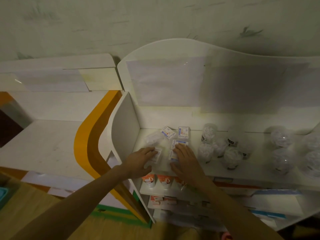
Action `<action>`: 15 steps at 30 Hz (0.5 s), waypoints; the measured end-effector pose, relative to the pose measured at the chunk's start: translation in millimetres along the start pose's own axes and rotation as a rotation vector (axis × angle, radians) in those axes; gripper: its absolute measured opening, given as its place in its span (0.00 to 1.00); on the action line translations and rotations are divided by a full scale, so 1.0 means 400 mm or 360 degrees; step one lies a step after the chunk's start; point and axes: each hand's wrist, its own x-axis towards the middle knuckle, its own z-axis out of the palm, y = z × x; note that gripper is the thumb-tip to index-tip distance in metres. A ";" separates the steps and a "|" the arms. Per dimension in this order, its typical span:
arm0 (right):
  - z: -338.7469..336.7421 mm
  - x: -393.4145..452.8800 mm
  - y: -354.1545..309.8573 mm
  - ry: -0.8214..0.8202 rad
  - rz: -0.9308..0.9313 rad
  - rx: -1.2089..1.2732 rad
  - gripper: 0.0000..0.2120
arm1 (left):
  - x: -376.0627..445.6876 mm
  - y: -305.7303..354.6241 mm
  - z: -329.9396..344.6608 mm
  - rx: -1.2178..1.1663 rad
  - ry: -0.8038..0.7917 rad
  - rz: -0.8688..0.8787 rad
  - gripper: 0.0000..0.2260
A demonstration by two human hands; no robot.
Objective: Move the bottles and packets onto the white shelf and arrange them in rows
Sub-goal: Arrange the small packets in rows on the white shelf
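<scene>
Several small clear packets with blue-and-white labels lie at the left end of the white shelf (187, 168). My left hand (140, 160) rests with straight fingers on one packet (158, 155) near the front edge. My right hand (184, 159) lies flat on two packets (173, 155), one partly hidden under the fingers. Two more packets (184, 133) sit further back, beside a clear unlabelled packet (154, 138). A group of clear bottles (219, 147) with white contents stands to the right of the packets. Further right stand more clear bottles (280, 148).
The shelf has a white side panel (123, 125) on its left and a tall back board (173, 80). Lower shelves hold orange-and-white cartons (163, 181) and boxes. A white and orange desk (52, 144) stands to the left. A wooden floor lies below.
</scene>
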 end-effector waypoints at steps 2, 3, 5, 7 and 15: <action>-0.002 0.000 -0.002 0.0004 -0.0023 -0.0039 0.29 | 0.001 0.005 0.002 0.0054 0.0076 0.0013 0.31; -0.003 0.000 -0.004 0.0017 -0.0037 -0.0046 0.29 | 0.000 0.009 0.000 0.0071 0.0094 0.0011 0.30; -0.003 0.000 -0.004 0.0039 -0.0054 -0.0043 0.28 | -0.002 0.018 -0.003 0.0081 0.0122 -0.0009 0.29; -0.003 0.001 -0.004 0.0041 -0.0059 -0.0047 0.27 | -0.005 0.027 -0.002 0.0099 0.0143 -0.0054 0.28; 0.002 0.001 -0.001 -0.0068 -0.0115 -0.0166 0.27 | 0.011 0.057 0.001 0.0222 0.0145 -0.0302 0.31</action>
